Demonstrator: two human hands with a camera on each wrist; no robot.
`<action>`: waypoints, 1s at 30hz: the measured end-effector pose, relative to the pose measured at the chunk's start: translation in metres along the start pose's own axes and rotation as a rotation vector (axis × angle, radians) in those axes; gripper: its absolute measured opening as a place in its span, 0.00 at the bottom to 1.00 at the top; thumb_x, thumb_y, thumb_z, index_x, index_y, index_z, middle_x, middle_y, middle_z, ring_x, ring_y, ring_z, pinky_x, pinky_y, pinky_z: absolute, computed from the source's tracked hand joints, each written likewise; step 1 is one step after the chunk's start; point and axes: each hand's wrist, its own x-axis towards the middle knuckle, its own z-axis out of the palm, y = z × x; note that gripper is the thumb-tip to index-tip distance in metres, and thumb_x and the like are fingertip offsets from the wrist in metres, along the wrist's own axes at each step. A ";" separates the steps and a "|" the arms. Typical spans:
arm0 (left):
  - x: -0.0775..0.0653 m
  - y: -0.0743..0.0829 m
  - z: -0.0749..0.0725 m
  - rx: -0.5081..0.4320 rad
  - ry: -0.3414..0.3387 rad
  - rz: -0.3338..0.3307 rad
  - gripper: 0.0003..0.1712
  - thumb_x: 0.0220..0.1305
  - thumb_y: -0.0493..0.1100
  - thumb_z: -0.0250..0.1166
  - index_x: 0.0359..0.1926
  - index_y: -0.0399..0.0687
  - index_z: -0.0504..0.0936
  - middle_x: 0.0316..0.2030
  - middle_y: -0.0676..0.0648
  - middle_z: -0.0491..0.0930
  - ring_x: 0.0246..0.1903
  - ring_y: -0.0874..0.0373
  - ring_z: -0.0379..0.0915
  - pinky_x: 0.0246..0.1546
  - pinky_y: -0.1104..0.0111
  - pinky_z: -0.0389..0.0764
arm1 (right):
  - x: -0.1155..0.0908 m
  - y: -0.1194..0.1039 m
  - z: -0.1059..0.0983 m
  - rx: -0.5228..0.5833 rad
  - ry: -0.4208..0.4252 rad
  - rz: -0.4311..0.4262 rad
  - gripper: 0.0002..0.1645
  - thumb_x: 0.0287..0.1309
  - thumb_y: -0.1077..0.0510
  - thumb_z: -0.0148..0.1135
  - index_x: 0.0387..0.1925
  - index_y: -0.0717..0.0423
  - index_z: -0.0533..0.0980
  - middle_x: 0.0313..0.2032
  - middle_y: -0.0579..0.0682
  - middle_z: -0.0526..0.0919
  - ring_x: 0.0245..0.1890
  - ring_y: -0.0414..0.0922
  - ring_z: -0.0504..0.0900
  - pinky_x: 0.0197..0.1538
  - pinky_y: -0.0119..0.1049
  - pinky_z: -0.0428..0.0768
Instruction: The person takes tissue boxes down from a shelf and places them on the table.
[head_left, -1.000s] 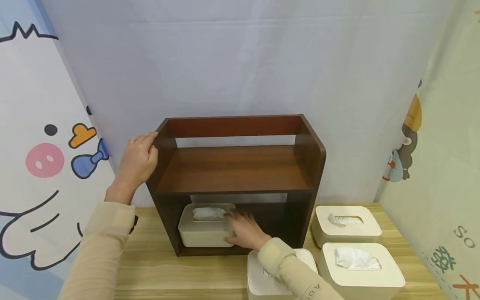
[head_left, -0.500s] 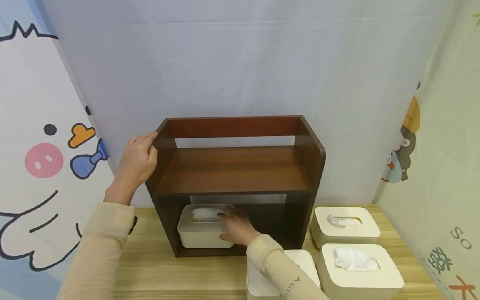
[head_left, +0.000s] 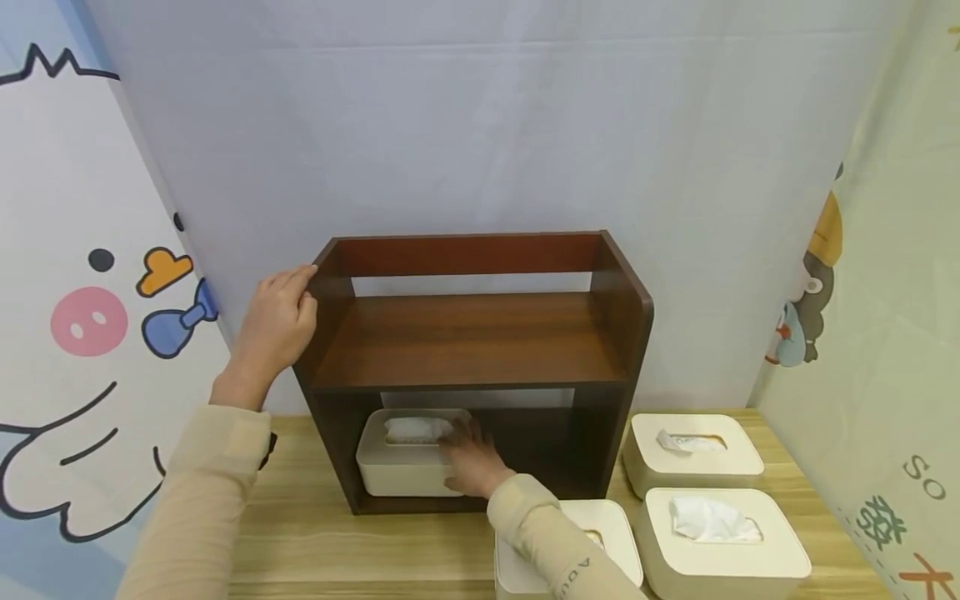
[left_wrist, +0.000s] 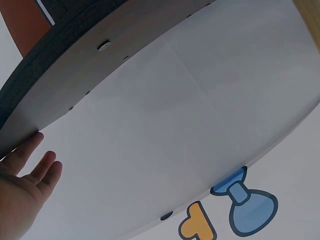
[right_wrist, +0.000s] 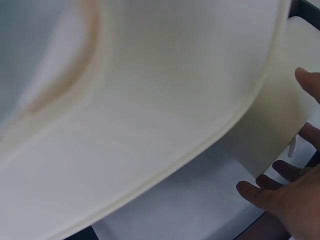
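Observation:
A dark brown two-tier wooden shelf stands on the table. In its lower compartment, against the left side, sits a cream tissue box with white tissue in its top slot. My right hand is at that box's right end, its fingers spread and fairly straight, fingertips over the top edge. The right wrist view shows the thumb and fingers apart beside the box. Higher up, my left hand rests against the shelf's left side panel. Its fingers look extended in the left wrist view, with one fingertip at the panel edge.
Several more cream tissue boxes are on the wood-grain table: a front one under my right sleeve, one at right, and one behind it. A pale curtain hangs behind the shelf.
My right hand has shifted slightly left along the tissue box, and the sleeve has moved left with it. The box in the shelf and my left hand stay where they were.

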 end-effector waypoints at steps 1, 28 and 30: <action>0.000 0.000 0.000 0.000 -0.001 -0.001 0.25 0.64 0.35 0.40 0.58 0.29 0.68 0.57 0.29 0.68 0.57 0.34 0.61 0.61 0.47 0.58 | 0.000 0.000 0.000 0.003 0.001 -0.001 0.33 0.48 0.49 0.66 0.57 0.49 0.70 0.65 0.56 0.59 0.65 0.62 0.57 0.58 0.56 0.69; 0.000 0.001 0.001 -0.013 -0.023 -0.015 0.25 0.64 0.36 0.40 0.59 0.30 0.67 0.58 0.30 0.67 0.57 0.33 0.59 0.61 0.46 0.57 | 0.005 0.006 -0.002 0.320 -0.110 0.109 0.61 0.38 0.46 0.73 0.68 0.60 0.49 0.67 0.69 0.45 0.68 0.66 0.44 0.66 0.59 0.55; -0.001 0.001 0.001 -0.012 -0.025 -0.017 0.25 0.64 0.36 0.39 0.59 0.30 0.67 0.58 0.30 0.67 0.57 0.33 0.59 0.61 0.46 0.57 | 0.005 0.006 -0.003 0.356 -0.138 0.121 0.62 0.39 0.46 0.73 0.69 0.60 0.48 0.68 0.69 0.42 0.68 0.66 0.41 0.67 0.58 0.54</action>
